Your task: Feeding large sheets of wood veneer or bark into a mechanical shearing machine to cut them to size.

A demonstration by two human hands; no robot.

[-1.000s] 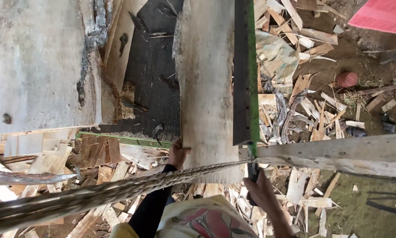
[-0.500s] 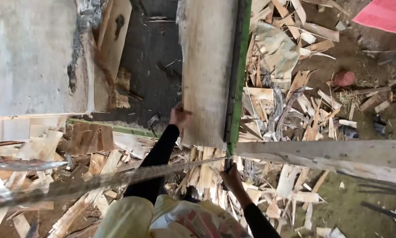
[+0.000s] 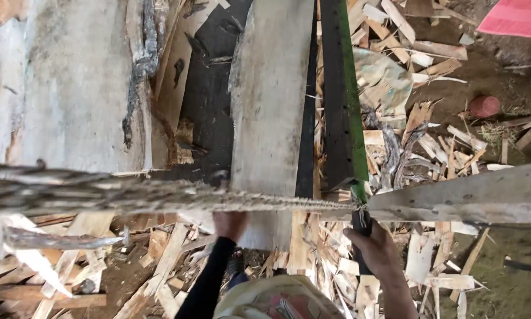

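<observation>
Looking straight down from the head camera: a long pale wooden plank (image 3: 271, 100) runs away from the person, its near end at the left hand (image 3: 229, 224). Left hand is pressed against the plank's near end, fingers on the wood; a rope (image 3: 159, 198) crosses in front of the knuckles, so whether the fingers curl under the end cannot be told. The arm wears a black sleeve (image 3: 203, 283).

Right hand (image 3: 374, 248) is clenched around the dark handle of a long tool with a black blade and green edge (image 3: 342, 94). The blade lies just beside the plank's right edge, parallel to it, with a narrow dark gap between them. Handle and hand sit lower in frame than the plank's near end.

A grey weathered beam (image 3: 472, 195) crosses horizontally at right, meeting the rope near the tool's handle; it hides the junction of blade and handle. A large grey slab (image 3: 59, 88) fills the upper left, with a charred strip along its right side. Wood scraps and splinters (image 3: 430, 142) cover the ground on the right and below. A small red round object (image 3: 484, 106) lies among them; a pink sheet (image 3: 516, 18) is cut off at the top right corner.

Far ends of plank and blade run out of frame at top. The person's light patterned clothing (image 3: 277, 301) is cut off at the bottom edge.
</observation>
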